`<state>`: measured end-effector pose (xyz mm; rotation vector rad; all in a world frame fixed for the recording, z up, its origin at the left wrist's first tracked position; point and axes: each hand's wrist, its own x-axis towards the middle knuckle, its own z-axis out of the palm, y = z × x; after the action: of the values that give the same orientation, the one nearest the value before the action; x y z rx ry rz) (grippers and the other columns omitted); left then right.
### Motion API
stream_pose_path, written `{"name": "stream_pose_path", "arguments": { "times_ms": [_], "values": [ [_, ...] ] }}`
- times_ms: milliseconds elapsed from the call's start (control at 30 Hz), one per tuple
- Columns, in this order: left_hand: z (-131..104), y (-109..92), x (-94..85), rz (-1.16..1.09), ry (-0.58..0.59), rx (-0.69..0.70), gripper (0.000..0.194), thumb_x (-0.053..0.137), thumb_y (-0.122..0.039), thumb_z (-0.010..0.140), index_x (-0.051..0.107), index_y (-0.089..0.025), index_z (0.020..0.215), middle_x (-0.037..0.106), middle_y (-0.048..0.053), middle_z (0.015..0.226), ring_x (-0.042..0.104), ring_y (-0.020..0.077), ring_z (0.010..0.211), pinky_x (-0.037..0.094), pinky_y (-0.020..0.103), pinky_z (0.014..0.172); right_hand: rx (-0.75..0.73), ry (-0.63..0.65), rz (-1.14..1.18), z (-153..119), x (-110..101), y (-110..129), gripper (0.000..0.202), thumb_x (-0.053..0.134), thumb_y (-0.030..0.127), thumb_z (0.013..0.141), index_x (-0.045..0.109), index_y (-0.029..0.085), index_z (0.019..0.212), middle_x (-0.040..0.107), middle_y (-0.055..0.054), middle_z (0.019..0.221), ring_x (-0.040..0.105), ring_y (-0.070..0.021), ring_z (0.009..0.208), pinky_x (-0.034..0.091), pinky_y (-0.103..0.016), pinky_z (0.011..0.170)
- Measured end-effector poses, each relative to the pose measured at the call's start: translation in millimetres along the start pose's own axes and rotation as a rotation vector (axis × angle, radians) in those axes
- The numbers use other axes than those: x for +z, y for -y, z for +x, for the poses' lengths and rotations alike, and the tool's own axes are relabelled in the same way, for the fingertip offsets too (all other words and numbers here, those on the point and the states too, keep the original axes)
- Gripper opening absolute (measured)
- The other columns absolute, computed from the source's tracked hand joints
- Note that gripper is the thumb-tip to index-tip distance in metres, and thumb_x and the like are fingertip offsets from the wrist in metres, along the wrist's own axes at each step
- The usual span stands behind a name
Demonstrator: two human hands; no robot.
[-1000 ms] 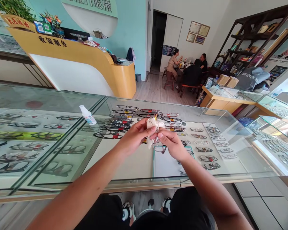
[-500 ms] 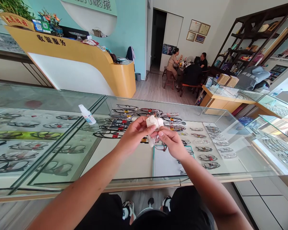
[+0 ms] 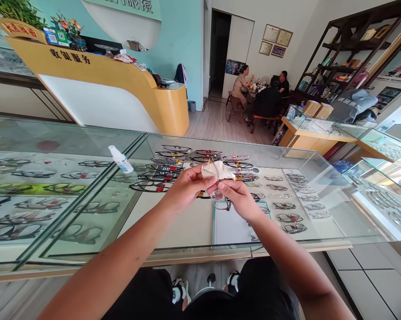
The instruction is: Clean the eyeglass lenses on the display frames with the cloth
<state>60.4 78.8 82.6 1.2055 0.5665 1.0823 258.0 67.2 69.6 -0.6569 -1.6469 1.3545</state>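
Since the earlier frame, the white cleaning cloth [image 3: 217,170] has been shifting: its loose end, which was hanging below the fingers, is now spreading to the right over the right fingers. Both hands are staying near the centre of the frame, and the pair of eyeglasses [image 3: 222,206] is hanging between them, its lower lens dangling just below the fingers and above the glass-topped worktop [image 3: 174,226].

What could go wrong is mostly about twisting. The two hands are holding the thin frame close together, so uneven pressure could be bending the rim or bridge, or stressing a lens in its seat. The bunched cloth is hiding the upper lens, so a fingertip could be slipping off the fabric and smudging it unseen. If the pinch were loosening, the eyeglasses could be dropping onto the hard glass or the display frames [image 3: 165,175] to the left. The white spray bottle [image 3: 121,160], at left of centre, is standing well apart from the hands, so knocking it seems unlikely.

As for the grip, the left hand [image 3: 187,186] is closing thumb against fingers, pressing the cloth around the upper lens with almost no opening. The right hand [image 3: 238,195] is pinching the frame near its middle, nearly closed too; exactly which part its fingertips are touching, I cannot tell.
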Motion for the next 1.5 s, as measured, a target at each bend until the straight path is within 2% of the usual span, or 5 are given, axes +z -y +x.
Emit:
{"name": "stream_pose_path", "arguments": {
  "times_ms": [300, 500, 800, 1067, 1500],
  "values": [
    [3, 12, -4.2, 0.11, -0.208, 0.104, 0.039, 0.09, -0.053, 0.088, 0.074, -0.018, 0.083, 0.063, -0.001, 0.07, 0.053, 0.0131, 0.063, 0.045, 0.028, 0.062, 0.046, 0.008, -0.112, -2, 2, -2, 0.059, 0.062, 0.074, 0.102, 0.09, 0.021, 0.1, 0.077, -0.005, 0.085, 0.055, -0.0168, 0.074, 0.05, -0.031, 0.074],
    [5, 0, -15.1, 0.145, -0.077, 0.043, 0.042, 0.083, -0.059, 0.094, 0.079, -0.017, 0.092, 0.07, 0.004, 0.08, 0.062, 0.017, 0.075, 0.049, 0.028, 0.071, 0.022, -0.024, -0.063, -1, 0, -1, 0.056, 0.065, 0.072, 0.102, 0.088, 0.021, 0.097, 0.08, -0.006, 0.092, 0.064, -0.019, 0.083, 0.054, -0.033, 0.082],
    [5, -3, -13.3, 0.038, -0.085, -0.01, 0.047, 0.098, -0.045, 0.08, 0.08, -0.018, 0.114, 0.074, 0.004, 0.092, 0.064, 0.0172, 0.08, 0.05, 0.028, 0.072, 0.011, -0.028, -0.058, 0, -1, -4, 0.056, 0.064, 0.071, 0.103, 0.087, 0.02, 0.099, 0.08, -0.007, 0.097, 0.067, -0.0199, 0.087, 0.056, -0.034, 0.085],
    [2, 8, -1.3, 0.081, -0.098, 0.047, 0.04, 0.093, -0.048, 0.086, 0.076, -0.018, 0.105, 0.06, -0.003, 0.066, 0.05, 0.012, 0.061, 0.044, 0.026, 0.061, 0.036, -0.004, -0.037, 2, 0, -4, 0.056, 0.065, 0.072, 0.102, 0.087, 0.02, 0.1, 0.082, -0.007, 0.098, 0.065, -0.0189, 0.083, 0.057, -0.034, 0.084],
    [5, 12, -8.6, 0.127, -0.212, 0.097, 0.049, 0.081, -0.069, 0.091, 0.074, -0.021, 0.085, 0.062, 0.001, 0.07, 0.053, 0.0147, 0.06, 0.041, 0.029, 0.057, -0.015, 0.018, -0.134, -1, 3, -1, 0.06, 0.061, 0.073, 0.104, 0.089, 0.021, 0.1, 0.076, -0.006, 0.086, 0.059, -0.0176, 0.077, 0.051, -0.032, 0.075]
  ]
}}
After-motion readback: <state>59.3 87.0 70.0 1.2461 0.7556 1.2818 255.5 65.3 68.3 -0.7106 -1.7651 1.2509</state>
